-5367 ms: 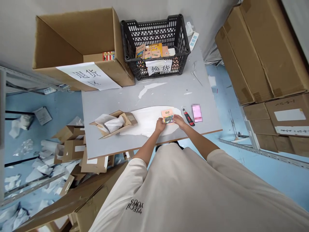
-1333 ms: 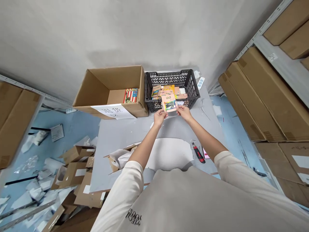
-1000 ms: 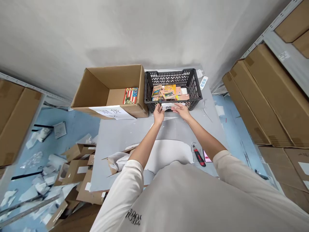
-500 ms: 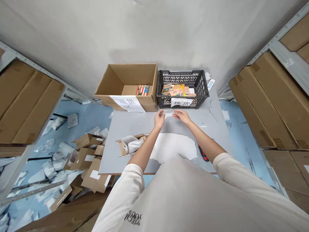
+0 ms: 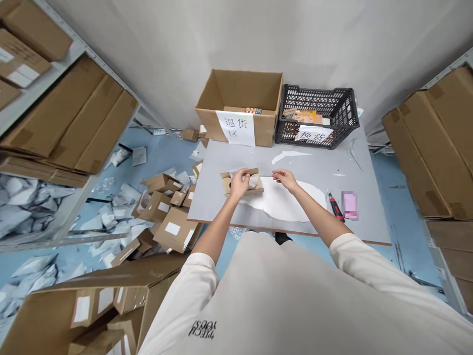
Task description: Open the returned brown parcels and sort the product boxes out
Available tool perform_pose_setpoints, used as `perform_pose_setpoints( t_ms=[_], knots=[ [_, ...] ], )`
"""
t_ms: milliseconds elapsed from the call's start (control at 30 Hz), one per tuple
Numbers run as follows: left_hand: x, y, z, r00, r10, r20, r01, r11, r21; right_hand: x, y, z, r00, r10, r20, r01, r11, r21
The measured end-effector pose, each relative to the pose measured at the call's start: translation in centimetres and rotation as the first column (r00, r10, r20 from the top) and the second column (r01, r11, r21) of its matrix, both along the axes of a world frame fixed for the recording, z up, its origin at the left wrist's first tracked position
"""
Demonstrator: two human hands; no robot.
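Observation:
My left hand [image 5: 240,183] reaches into a small opened cardboard box [image 5: 254,191] at the middle of the table. Its fingers are closed on the white wrapping [image 5: 253,181] inside, though the fingertips are partly hidden. My right hand [image 5: 284,179] hovers just right of the box, fingers loosely bent and apart, with nothing visible in them. Beneath it lies a large white sheet [image 5: 291,204], which reaches up to the box. Farther back on the table is a torn white strip [image 5: 290,155].
A large cardboard box [image 5: 207,116] and a black plastic crate [image 5: 318,140], both labelled, stand at the table's back. A red-black utility knife [image 5: 335,206] lies at right beside a blurred pink item [image 5: 350,205]. Opened cartons [image 5: 177,229] crowd the floor at left. Shelves flank both sides.
Both hands were together near the crate with a white strip between them. The strip now lies on the table, and my left hand is at the small box. The view has turned left.

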State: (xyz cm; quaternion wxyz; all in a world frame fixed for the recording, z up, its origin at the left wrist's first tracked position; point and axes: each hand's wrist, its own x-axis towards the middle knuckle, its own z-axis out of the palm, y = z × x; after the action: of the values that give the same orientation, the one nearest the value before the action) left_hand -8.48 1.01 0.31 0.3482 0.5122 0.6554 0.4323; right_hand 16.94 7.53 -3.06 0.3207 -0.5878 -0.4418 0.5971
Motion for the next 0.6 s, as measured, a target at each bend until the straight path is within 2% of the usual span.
perform_pose_setpoints(
  t_ms=[167, 267, 333, 433, 600],
  knots=[
    [-5.1, -5.5, -1.8, 0.964, 0.097, -0.249, -0.102, 0.995, -0.009, -2.3, -3.3, -2.0, 0.987, 0.148, 0.055, -0.156, 0.971, 0.182],
    [-6.4, -7.6, -3.1, 0.945, 0.015, -0.326, -0.053, 0.993, -0.109, -3.8, -4.2, -2.6, 0.956, 0.243, 0.161, -0.272, 0.944, 0.189],
    [-6.7, -8.1, -4.0, 0.942, -0.014, -0.336, -0.044, 0.985, -0.167, -4.8, -4.4, -3.0, 0.922, 0.305, 0.237, -0.348, 0.923, 0.168],
    [-6.6, -7.9, -5.4, 0.956, 0.018, -0.293, -0.086, 0.972, -0.219, -5.7, -4.5, -3.5, 0.871, 0.363, 0.33, -0.421, 0.899, 0.123],
    [-6.0, -7.2, -7.1, 0.975, 0.082, -0.206, -0.121, 0.975, -0.185, -6.4, -4.3, -4.6, 0.847, 0.383, 0.368, -0.452, 0.884, 0.118]
  ],
)
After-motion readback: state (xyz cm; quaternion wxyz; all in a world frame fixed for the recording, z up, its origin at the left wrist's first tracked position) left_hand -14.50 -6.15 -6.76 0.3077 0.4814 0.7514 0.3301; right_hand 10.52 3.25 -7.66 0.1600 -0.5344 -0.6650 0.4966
